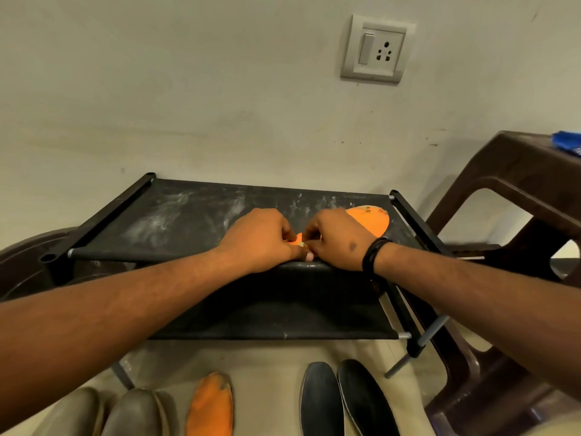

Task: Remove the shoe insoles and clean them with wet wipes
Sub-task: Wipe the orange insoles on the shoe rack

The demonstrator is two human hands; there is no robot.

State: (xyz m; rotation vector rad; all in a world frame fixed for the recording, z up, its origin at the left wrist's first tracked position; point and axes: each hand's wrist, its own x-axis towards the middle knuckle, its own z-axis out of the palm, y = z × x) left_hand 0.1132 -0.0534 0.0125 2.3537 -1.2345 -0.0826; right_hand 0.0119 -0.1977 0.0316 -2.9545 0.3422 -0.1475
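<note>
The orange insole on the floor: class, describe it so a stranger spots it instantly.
Start at the black fabric rack against the wall, then drop to the floor before it. The orange insole on the floor lies between grey shoes and dark shoes, the only flat, bright piece there.

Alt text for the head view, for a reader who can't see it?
Both hands, left hand and right hand, pinch an orange insole lying on a black fabric shoe rack; a second orange insole lies on the floor between shoes.
</note>
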